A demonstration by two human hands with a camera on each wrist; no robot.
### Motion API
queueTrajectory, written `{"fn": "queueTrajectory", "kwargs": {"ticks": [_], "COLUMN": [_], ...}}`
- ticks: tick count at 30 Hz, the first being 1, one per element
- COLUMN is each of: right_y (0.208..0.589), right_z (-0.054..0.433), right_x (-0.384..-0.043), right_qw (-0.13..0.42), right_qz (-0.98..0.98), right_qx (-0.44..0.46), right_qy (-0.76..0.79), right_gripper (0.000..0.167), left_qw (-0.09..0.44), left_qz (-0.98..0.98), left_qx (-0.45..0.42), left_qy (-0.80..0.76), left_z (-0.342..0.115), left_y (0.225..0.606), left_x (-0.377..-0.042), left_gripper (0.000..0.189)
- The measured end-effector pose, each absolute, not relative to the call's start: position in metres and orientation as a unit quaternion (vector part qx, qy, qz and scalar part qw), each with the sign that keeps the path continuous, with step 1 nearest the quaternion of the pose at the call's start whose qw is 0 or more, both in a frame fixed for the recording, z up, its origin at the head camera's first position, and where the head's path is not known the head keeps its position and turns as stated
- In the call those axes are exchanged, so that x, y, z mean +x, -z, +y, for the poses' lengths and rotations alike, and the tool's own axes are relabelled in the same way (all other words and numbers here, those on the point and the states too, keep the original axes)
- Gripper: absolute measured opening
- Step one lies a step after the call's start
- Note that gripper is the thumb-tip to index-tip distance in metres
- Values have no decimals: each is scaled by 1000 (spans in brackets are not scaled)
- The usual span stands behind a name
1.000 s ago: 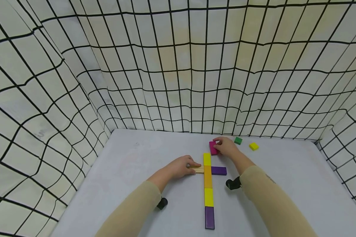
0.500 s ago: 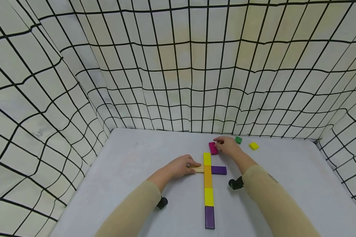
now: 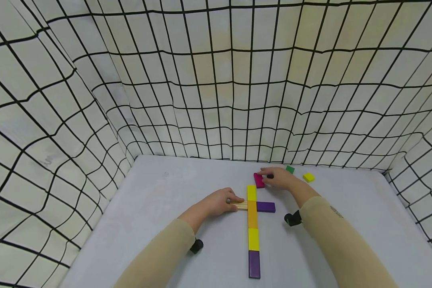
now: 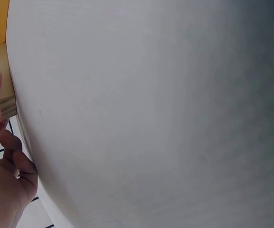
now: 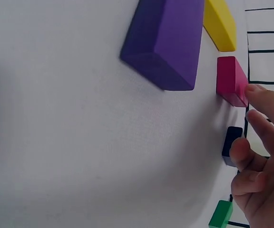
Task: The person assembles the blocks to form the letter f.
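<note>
Shifted a little toward three o'clock since the earlier frame, the right hand [image 3: 279, 178] has swung its sleeve [image 3: 340, 236] outward too; the left hand [image 3: 217, 202] looks unmoved.

On the left, that hand's thumb and finger are clamped on a pale wooden block [image 3: 242, 206], apparently to keep its end snug against the orange block [image 3: 252, 215]. It forms the nine o'clock arm of a cross on the worktop [image 3: 173, 176]. From the orange centre, an upper yellow block [image 3: 251, 193] lies at twelve, a lower yellow block [image 3: 253, 239] and then a lower purple block [image 3: 254, 264] at six, all end to end, probably to make one straight line.

Just beyond the top, toward one o'clock, sits the pink block [image 3: 258, 180], touched by the right hand's fingertips; whether that grip pinches it, I cannot tell. A side purple block [image 3: 266, 207] butts the orange at three. By the curled right fingers is a dark block [image 5: 232, 145], perhaps held, perhaps resting. Past it, toward two o'clock, lie a green block [image 3: 290, 169] and a loose yellow block [image 3: 308, 177], seemingly spares.
</note>
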State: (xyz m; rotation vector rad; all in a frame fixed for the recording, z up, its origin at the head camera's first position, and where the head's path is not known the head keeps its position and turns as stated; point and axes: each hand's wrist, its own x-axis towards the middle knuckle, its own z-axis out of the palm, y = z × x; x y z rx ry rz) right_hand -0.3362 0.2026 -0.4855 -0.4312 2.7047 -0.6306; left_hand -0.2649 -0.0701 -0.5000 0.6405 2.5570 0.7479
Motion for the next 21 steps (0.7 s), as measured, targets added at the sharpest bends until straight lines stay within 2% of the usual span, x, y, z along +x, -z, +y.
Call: {"fn": "queueTrajectory", "kwargs": {"ticks": [7, 21], "right_y": [490, 492], "right_z": [201, 188], "right_x": [-340, -336], "right_qw": [182, 140], "right_qz": [947, 960], "right_qx": [-159, -111], "right_qy": [211, 217], "right_gripper": [42, 46], "left_qw": [198, 194], "left_qz": [913, 914], "left_qx": [233, 236], "left_qy": [-269, -267], "left_z": [-71, -71], "left_y": [503, 502], "left_x": [-266, -265], "left_gripper": [36, 37]}}
